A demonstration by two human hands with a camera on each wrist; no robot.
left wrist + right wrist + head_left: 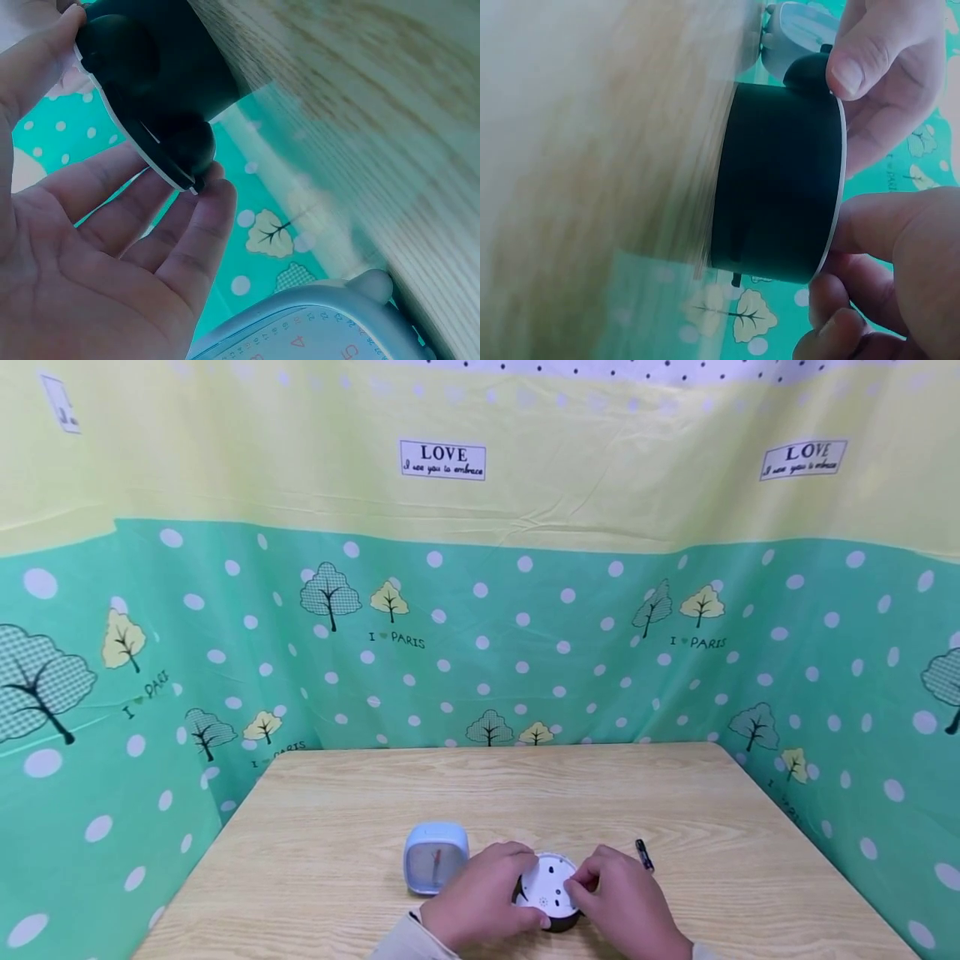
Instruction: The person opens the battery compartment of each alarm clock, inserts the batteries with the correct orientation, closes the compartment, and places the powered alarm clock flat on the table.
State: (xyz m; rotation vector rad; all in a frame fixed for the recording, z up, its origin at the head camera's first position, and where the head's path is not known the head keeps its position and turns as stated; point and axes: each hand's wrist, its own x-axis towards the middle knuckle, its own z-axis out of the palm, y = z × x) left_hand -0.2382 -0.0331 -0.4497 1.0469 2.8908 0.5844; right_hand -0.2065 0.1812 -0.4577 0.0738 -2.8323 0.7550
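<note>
A round black clock (546, 887) lies on the table with its white back up, small holes and knobs showing in it. My left hand (487, 897) grips its rim from the left, thumb near, fingers at the far side. In the left wrist view, those fingertips lie against a rounded bump on the black case (169, 52). My right hand (626, 897) has thumb and forefinger brought together at the right edge of the white back. Its fingertips are right at the rim of the case (780, 180) in the right wrist view; anything small between them is hidden.
Just left of my left hand, a light blue alarm clock (437, 831) stands upright. A small dark battery (644, 855) lies beyond my right hand. The wooden table (495, 793) ends at a green and yellow curtain (517, 652).
</note>
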